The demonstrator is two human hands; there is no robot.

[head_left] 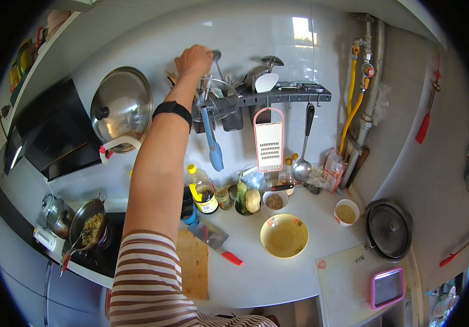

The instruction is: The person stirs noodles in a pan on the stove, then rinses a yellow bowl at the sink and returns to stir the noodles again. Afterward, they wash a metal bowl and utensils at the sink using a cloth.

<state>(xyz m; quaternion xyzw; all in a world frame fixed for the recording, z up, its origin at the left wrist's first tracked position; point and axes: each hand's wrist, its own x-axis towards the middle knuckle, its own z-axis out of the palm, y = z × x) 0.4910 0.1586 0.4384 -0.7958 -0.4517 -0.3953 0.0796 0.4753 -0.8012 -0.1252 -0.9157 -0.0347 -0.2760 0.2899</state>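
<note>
My left hand (194,60), with a black band at its wrist, is raised to the utensil holders on the wall. Its fingers are curled beside a wire strainer (218,98) and chopsticks (170,77); what they grip, if anything, is hidden. Blue-tipped tongs (213,143) hang just below. My right hand is out of view. On the counter lie a cleaver with a red handle (214,237) and a wooden cutting board (195,261), partly behind my forearm. A yellow bowl (284,236) stands to their right.
A pan of food (91,227) sits on the stove at left. A pot lid (122,108), a grater (270,143) and a ladle (302,169) hang on the wall. Small bowls, a sauce bottle (203,194), a lidded black pot (389,231) and a pink-rimmed container (387,288) stand around the counter.
</note>
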